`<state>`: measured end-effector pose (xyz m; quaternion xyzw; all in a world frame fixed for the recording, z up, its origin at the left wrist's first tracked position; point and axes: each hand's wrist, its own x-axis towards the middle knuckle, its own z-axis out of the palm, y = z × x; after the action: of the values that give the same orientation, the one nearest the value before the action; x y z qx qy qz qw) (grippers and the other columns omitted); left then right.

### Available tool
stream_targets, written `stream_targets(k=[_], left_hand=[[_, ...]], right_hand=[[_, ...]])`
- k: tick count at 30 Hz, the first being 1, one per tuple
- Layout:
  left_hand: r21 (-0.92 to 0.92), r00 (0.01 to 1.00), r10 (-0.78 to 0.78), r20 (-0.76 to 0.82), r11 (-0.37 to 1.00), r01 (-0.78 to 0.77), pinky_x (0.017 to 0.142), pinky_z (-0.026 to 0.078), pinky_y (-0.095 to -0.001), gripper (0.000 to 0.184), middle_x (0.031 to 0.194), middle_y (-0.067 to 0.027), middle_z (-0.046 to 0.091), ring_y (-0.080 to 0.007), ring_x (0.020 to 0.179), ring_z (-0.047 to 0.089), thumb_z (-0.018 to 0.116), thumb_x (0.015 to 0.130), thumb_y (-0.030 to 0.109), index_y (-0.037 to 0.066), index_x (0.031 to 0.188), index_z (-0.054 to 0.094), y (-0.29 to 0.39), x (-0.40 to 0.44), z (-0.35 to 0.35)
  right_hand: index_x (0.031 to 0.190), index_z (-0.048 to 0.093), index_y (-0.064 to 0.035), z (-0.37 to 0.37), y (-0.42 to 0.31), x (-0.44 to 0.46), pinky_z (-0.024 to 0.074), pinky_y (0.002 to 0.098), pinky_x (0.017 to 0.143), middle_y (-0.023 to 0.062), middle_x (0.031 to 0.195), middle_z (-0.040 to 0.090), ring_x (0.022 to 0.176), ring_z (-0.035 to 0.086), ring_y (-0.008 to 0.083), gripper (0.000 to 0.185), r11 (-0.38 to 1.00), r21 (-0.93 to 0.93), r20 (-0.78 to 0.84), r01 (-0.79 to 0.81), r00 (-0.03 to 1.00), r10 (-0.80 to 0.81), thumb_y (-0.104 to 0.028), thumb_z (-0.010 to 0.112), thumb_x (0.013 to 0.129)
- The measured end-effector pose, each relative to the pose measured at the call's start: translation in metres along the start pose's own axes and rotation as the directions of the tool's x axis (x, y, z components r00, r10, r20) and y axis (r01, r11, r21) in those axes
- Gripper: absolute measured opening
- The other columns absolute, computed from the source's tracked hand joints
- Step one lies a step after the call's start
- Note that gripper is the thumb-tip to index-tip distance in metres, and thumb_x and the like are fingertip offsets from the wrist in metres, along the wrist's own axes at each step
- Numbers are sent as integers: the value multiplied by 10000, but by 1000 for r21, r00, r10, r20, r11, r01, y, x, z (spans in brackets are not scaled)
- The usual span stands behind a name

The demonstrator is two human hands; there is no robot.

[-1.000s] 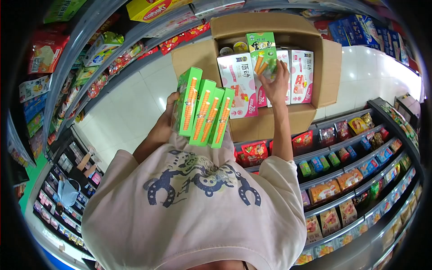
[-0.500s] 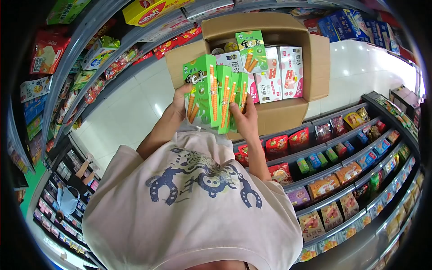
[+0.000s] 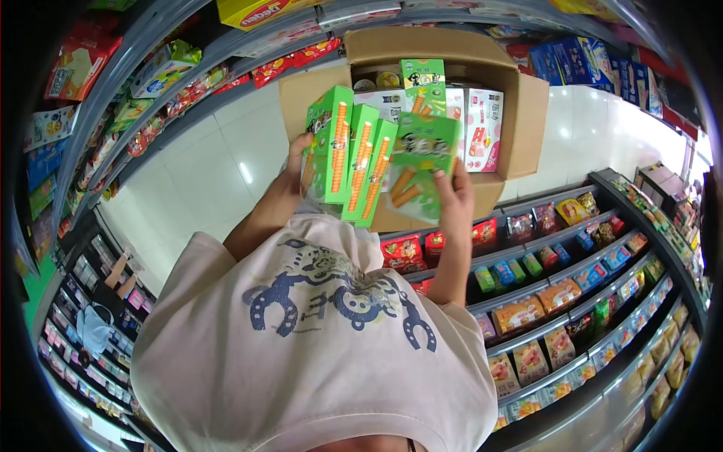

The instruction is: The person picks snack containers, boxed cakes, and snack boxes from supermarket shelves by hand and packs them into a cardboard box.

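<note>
My left hand (image 3: 295, 167) is closed around a fanned stack of green snack boxes (image 3: 339, 151), printed with orange wafer rolls and turned edge up. Apart from that stack, my right hand (image 3: 455, 192) grips a single green box (image 3: 423, 162), its broad face toward me and slightly blurred. Both hands are above the near side of an open cardboard carton (image 3: 525, 113). Inside the carton, another green box (image 3: 422, 79) lies on top of white and pink boxes (image 3: 483, 129). Round lids (image 3: 387, 80) show at its back left corner.
Shelves of packaged snacks (image 3: 527, 301) curve along the right. More shelving with bags and boxes (image 3: 162, 71) runs along the left and behind the carton. Pale floor tiles (image 3: 218, 162) show left of the carton. A person (image 3: 94, 331) is at the far lower left.
My right hand has drawn one green box away from the stack to the right and turned its broad face up. My left hand keeps the others, now spread slightly and shifted left.
</note>
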<state>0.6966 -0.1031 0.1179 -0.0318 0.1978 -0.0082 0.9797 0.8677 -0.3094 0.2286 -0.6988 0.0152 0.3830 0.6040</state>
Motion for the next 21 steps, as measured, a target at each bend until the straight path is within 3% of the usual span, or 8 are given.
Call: stream_targets(k=[3,5,7,11,12,15,18,21], left_hand=[[-7,999,8,34,1000,-8,994,450,-474,655,1263,-191,577,-323,1114,593,563,809,440,24,1312,503,4,-3,1],[-40,993,26,118,999,-22,994,449,-472,655,1265,-188,577,-322,1116,592,562,807,441,28,1312,502,6,-4,-6],[-11,994,52,95,999,-51,983,458,-464,652,1260,-181,582,-321,1103,598,573,802,426,26,1312,500,12,-10,9],[28,994,104,38,994,-105,971,466,-453,651,1246,-176,592,-316,1089,604,585,793,415,26,1308,503,19,-21,21],[35,993,114,33,993,-115,970,466,-452,651,1245,-176,592,-316,1088,604,586,793,415,25,1308,503,20,-24,19],[45,991,128,38,991,-129,969,467,-450,651,1243,-176,593,-315,1086,605,588,791,413,25,1307,504,22,-28,11],[44,992,123,40,991,-125,968,467,-448,652,1241,-176,595,-314,1084,606,591,789,412,24,1306,504,22,-27,5],[38,993,110,50,993,-112,966,468,-447,652,1239,-175,596,-314,1082,607,593,788,411,24,1306,505,19,-26,2]], right_hand=[[1302,498,-10,-20,-18,41,442,204,729,24,1014,624,847,541,63,404,987,-115,-17,109,994,-112,-112,597,923],[1334,471,8,-42,-4,91,427,209,818,40,1080,612,941,546,71,409,942,-275,28,192,981,-192,-89,558,945],[1354,460,4,-40,5,131,419,193,809,25,1066,613,930,541,59,431,965,-149,62,215,976,-208,-91,565,947],[1362,477,-23,-40,34,182,382,163,609,-26,970,623,758,506,11,457,950,-233,159,207,972,-173,-114,600,931],[1360,484,-21,-48,51,194,418,197,605,5,998,639,753,530,36,484,933,-297,174,204,972,-158,-148,630,916],[1338,505,-17,-47,82,206,465,250,640,86,994,649,748,576,103,498,806,-417,133,420,906,-402,-199,650,897],[1307,527,-11,-30,71,194,499,318,698,176,1005,630,770,618,209,483,696,-601,93,392,900,-426,-209,644,882],[1285,542,-14,-12,56,180,507,356,726,211,1002,608,809,632,281,456,616,-737,42,276,930,-366,-189,623,873]])
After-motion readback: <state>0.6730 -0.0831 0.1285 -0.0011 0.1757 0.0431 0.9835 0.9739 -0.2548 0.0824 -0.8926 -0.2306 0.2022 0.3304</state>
